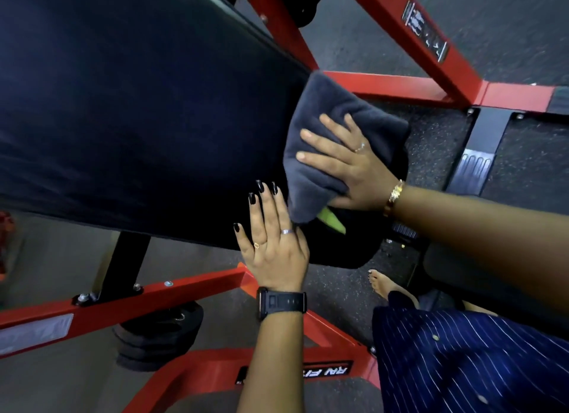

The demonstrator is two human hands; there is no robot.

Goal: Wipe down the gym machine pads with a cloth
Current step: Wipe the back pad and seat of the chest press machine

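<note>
At the far left, a red steel frame bar (pixel 123 301) is running under the long black padded gym machine pad (pixel 138 120), and a stack of black rubber weight plates (pixel 157 335) is lying on the floor below it. The left hand (pixel 272 246), wearing a black wristwatch (pixel 281 301), is lying flat on the pad's near edge with its fingers straight, holding nothing. Just beside it, the folded dark grey cloth (pixel 332 141) is draping over the pad's end. The right hand (pixel 345 166) is pressing on the cloth with its fingers stretched out. A bright green scrap (pixel 331 223) is peeking out from under the cloth's lower edge; I cannot tell what it is. A bare foot (pixel 385 286) is standing on the speckled black rubber floor (pixel 431 141). Further right, red frame beams are crossing behind the pad, one bearing a black warning label (pixel 425 32).
</note>
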